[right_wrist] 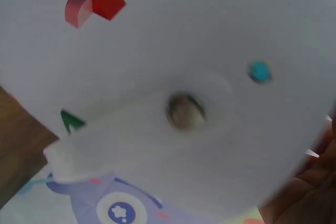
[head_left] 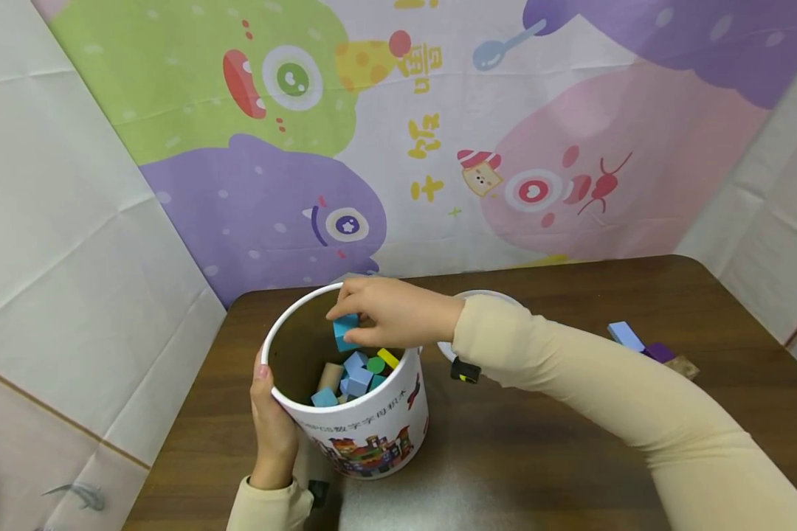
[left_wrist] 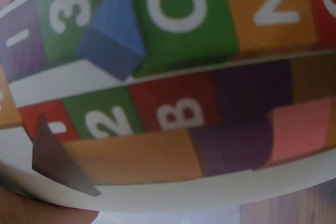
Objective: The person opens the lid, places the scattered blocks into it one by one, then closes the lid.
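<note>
A white bucket [head_left: 361, 424] with printed toy-block pictures stands on the table, tilted slightly toward me. My left hand [head_left: 274, 431] holds its left side, the thumb up at the rim and the other fingers hidden behind the wall. Over the mouth, my right hand [head_left: 398, 313] pinches a blue block [head_left: 345, 335] between thumb and fingers. Below it lie several loose blocks, among them a green cylinder [head_left: 375, 364], a yellow block [head_left: 388, 358] and a tan block [head_left: 330, 377]. The left wrist view is filled by the printed bucket wall [left_wrist: 157, 198].
A round white-rimmed thing [head_left: 488, 295] lies behind my right forearm, mostly covered by it. On the right of the brown table [head_left: 538, 457] sit a light blue block [head_left: 626, 336], a purple block [head_left: 660, 352] and a brown wooden block [head_left: 682, 366]. A cartoon-printed cloth [head_left: 432, 221] hangs behind.
</note>
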`<state>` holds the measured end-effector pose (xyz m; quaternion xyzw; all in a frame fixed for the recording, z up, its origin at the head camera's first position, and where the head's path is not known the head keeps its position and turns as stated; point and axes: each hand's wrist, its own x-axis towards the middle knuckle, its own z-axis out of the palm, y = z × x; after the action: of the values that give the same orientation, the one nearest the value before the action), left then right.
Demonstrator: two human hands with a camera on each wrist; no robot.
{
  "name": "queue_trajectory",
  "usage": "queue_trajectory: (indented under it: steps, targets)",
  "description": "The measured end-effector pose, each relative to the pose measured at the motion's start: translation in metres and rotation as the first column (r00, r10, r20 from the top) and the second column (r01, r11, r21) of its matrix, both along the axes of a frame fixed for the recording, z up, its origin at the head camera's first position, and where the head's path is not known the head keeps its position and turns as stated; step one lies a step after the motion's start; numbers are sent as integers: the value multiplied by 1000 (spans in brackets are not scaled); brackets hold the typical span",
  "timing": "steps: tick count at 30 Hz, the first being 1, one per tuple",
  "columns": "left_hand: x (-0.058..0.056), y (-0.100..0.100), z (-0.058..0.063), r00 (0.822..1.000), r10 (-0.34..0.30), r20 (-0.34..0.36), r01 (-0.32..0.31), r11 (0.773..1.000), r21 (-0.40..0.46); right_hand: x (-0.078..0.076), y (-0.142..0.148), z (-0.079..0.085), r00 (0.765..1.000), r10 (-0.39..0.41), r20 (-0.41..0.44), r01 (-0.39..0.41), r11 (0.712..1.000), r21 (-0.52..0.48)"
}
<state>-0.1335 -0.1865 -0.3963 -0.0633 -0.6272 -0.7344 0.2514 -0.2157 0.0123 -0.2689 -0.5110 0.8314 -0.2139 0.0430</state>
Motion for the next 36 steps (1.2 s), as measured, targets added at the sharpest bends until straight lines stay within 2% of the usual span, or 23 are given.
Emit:
queue_trajectory:
  steps: [3, 10, 16, 23, 26, 29, 36]
  targets:
    - [0, 0, 1, 1000, -4, 7, 4, 1000, 5, -2, -9, -5, 1000, 7, -22, -6, 999, 51]
    - [0, 0, 1, 1000, -3, 19, 3, 1000, 7, -2, -21, -10, 999, 27, -40, -23, 995, 101]
    - [-1, 0, 1, 1000, -15, 12, 15, 1000, 11, -2, -21, -11, 999, 20, -35, -17, 996, 90]
    - [-1, 0, 0, 1000, -13, 12, 13, 1000, -4, -1, -11, -11, 1000, 12, 11, -13, 999, 45]
    - [0, 0, -1, 1000, -7, 13, 7, 1000, 6, 1, -2, -9, 1000, 4, 18, -4, 1000, 11]
    - [0, 1, -1, 1000, -13, 2, 13, 1000, 3, 8, 17, -4, 1000, -8, -15, 8, 999, -42]
    - [0, 0, 1, 1000, -18, -16, 18, 1000, 2, 21, 89, -4, 978, -66, -197, 19, 972, -233]
